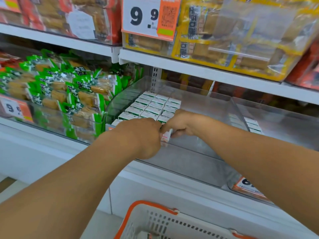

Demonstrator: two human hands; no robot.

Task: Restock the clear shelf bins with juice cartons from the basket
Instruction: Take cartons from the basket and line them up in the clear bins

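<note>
Both my hands reach into a clear shelf bin [203,152] at the middle shelf. Between them is a small white juice carton [166,135] with red print, at the front of the bin. My left hand [146,135] has its fingers curled against the carton's left side. My right hand [181,124] pinches the carton from the right. Rows of white and green juice cartons [153,105] stand upright in the bin's left rear part. The white basket [155,223] with orange handles sits below, at the bottom edge; its contents are mostly hidden.
Green snack packs [57,94] fill the bin on the left. Yellow-wrapped packs [233,40] and a 9.9 price tag [148,16] sit on the shelf above. A neighbouring clear bin [276,121] to the right holds a few cartons. The right part of the carton bin is bare.
</note>
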